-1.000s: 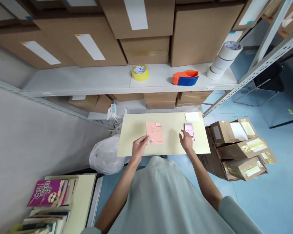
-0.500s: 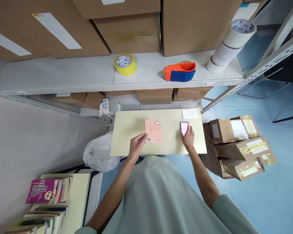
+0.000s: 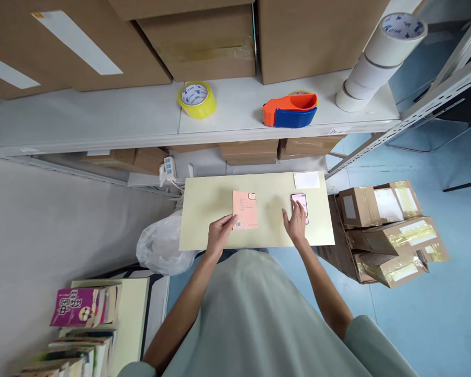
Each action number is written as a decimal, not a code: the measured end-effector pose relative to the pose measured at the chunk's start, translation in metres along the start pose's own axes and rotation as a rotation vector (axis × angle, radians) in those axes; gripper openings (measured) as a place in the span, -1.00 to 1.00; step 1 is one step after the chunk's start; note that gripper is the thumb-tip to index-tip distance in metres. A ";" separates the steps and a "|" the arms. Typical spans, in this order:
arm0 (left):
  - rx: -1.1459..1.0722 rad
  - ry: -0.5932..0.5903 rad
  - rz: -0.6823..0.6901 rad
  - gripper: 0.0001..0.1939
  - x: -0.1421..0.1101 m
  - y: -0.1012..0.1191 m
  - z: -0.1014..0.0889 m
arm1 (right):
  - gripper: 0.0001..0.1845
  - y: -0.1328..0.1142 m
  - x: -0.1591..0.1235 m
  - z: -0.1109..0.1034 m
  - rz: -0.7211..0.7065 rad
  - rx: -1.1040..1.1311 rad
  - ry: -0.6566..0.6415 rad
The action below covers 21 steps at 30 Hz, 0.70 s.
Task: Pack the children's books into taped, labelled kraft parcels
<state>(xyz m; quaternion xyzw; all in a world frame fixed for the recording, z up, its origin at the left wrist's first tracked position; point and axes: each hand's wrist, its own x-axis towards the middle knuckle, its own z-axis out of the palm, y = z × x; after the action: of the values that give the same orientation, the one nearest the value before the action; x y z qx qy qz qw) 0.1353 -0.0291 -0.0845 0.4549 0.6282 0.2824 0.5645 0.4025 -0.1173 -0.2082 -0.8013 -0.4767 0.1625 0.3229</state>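
My left hand (image 3: 220, 234) pinches the lower left edge of a thin pink book (image 3: 246, 208), whose barcode and small red-framed mark face up. The book is over the pale yellow tabletop (image 3: 204, 199); whether it lies flat on it I cannot tell. To the right, my right hand (image 3: 296, 225) is open above a phone (image 3: 301, 201) with a lit pink screen. Its fingers are apart, with a fingertip over the screen; whether it touches I cannot tell. Beyond the phone lies a white slip of paper (image 3: 306, 180).
A shelf (image 3: 121, 120) above the table bears yellow tape (image 3: 198, 107), an orange-blue tape dispenser (image 3: 290, 112), stacked white rolls (image 3: 371, 73) and cartons (image 3: 204, 47). More cartons (image 3: 412, 235) stand right. Left are a plastic bag (image 3: 163, 243), a power strip (image 3: 169, 168) and books (image 3: 82, 306).
My right hand moved onto the phone, then drew back slightly left with its fingers over the screen. My left hand keeps its hold on the pink book. The view tilted and shifted.
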 end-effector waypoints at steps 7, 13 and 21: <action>0.006 0.069 0.037 -0.50 -0.001 -0.012 -0.005 | -0.54 -0.131 -0.020 0.018 0.082 0.532 -0.208; 0.094 0.076 0.235 -0.66 -0.026 -0.006 -0.025 | -0.51 -0.200 -0.031 0.038 0.161 0.674 -0.330; 0.022 0.192 0.235 -0.36 -0.021 -0.018 -0.074 | -0.42 -0.207 -0.017 0.043 0.236 0.888 -0.496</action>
<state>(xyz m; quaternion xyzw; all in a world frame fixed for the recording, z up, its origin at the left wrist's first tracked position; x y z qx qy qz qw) 0.0584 -0.0436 -0.0759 0.5026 0.6247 0.3818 0.4598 0.2328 -0.0470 -0.1016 -0.5730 -0.3305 0.5692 0.4883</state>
